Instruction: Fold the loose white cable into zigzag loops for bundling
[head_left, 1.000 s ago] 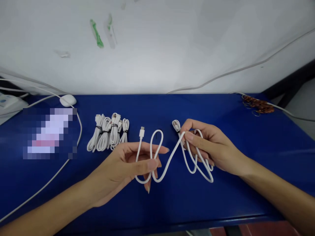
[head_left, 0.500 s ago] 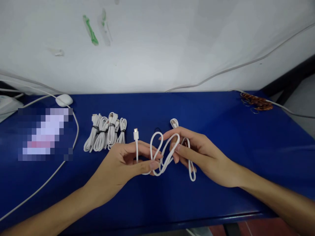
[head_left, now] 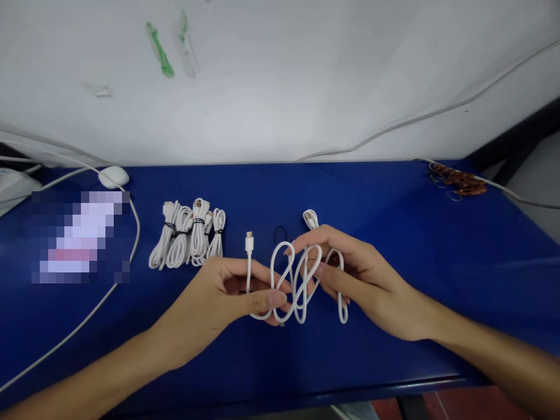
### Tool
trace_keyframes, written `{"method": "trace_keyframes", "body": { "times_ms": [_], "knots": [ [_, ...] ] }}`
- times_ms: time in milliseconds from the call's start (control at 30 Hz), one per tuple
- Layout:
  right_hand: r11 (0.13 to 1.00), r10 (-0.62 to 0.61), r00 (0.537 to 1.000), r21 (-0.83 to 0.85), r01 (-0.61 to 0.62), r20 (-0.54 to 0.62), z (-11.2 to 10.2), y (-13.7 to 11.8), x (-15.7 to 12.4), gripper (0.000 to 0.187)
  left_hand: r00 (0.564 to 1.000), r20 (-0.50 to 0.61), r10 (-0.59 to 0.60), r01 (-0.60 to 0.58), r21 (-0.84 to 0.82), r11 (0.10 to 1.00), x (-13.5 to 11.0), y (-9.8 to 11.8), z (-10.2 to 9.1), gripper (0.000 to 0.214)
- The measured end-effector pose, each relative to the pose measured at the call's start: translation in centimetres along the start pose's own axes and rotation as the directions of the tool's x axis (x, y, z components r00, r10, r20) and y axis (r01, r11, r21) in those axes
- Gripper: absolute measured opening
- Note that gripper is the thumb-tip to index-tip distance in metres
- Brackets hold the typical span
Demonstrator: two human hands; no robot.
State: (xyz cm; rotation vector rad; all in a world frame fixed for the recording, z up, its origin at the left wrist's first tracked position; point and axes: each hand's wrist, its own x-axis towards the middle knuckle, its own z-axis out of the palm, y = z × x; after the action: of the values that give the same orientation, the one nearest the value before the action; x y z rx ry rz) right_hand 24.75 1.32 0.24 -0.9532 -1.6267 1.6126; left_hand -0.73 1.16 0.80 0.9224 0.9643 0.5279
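A white USB cable [head_left: 301, 291] hangs in loose loops between my two hands over the blue table. My left hand [head_left: 236, 297] pinches its loops between thumb and fingers, and a small plug [head_left: 249, 240] on that cable sticks up beside the index finger. On the other side, my right hand [head_left: 350, 271] has thumb and fingers closed on more of the loops; its lower fingers are partly hidden. A thin black tie [head_left: 280, 234] lies on the table just beyond the loops. Behind my right index finger rests another white cable end [head_left: 310, 219], partly covered by the hand.
Several white cables bundled with black ties [head_left: 188, 236] lie left of centre. A white mouse-like object [head_left: 114, 177] and a blurred-out rectangular patch are farther left, with a loose cord around them. Brown ties [head_left: 457, 179] lie at the back right. A wall rises behind the blue table [head_left: 394, 198].
The loops between my hands have spread wider and sit slightly lower. The upright plug has shifted a little to the right, and the black tie shows more fully.
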Motion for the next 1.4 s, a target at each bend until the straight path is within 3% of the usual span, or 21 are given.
{"method": "trace_keyframes", "body": {
  "times_ms": [267, 433, 567, 800, 1100, 1267, 1400],
  "knots": [
    [0.997, -0.071, 0.997, 0.020, 0.072, -0.040, 0.3, 0.3, 0.0, 0.021, 0.996, -0.004, 0.087, -0.087, 0.020, 0.996, 0.5, 0.0, 0.1, 0.005],
    [0.994, -0.113, 0.993, -0.019, 0.112, -0.040, 0.3, 0.4, -0.2, 0.024, 0.999, 0.017, 0.048, -0.048, -0.016, 0.999, 0.4, -0.1, 0.0, 0.006],
    [0.994, -0.083, 0.995, -0.071, 0.079, -0.053, 0.4, 0.2, -0.1, 0.029, 0.998, 0.025, 0.062, -0.061, -0.021, 0.998, 0.3, 0.0, 0.0, 0.007],
    [0.998, -0.006, 0.995, -0.067, 0.000, -0.101, 0.1, 0.4, 0.0, 0.036, 0.994, -0.087, 0.069, -0.066, 0.035, 0.997, 0.3, 0.2, -0.2, 0.013],
    [0.976, 0.170, 0.981, 0.152, -0.154, -0.096, 0.0, 0.3, 0.6, 0.042, 0.980, -0.179, 0.088, -0.085, 0.024, 0.996, 0.1, 0.3, 0.1, 0.020],
    [0.973, 0.125, 0.978, 0.212, -0.089, -0.165, -0.2, 0.5, 0.8, 0.042, 0.970, -0.208, 0.122, -0.140, -0.076, 0.987, 0.2, 0.0, 0.0, 0.031],
    [0.971, 0.087, 0.989, 0.234, -0.057, -0.122, -0.3, 0.8, 0.7, 0.037, 0.977, -0.176, 0.123, -0.137, -0.072, 0.988, 0.3, 0.0, -0.1, 0.023]
  ]
}}
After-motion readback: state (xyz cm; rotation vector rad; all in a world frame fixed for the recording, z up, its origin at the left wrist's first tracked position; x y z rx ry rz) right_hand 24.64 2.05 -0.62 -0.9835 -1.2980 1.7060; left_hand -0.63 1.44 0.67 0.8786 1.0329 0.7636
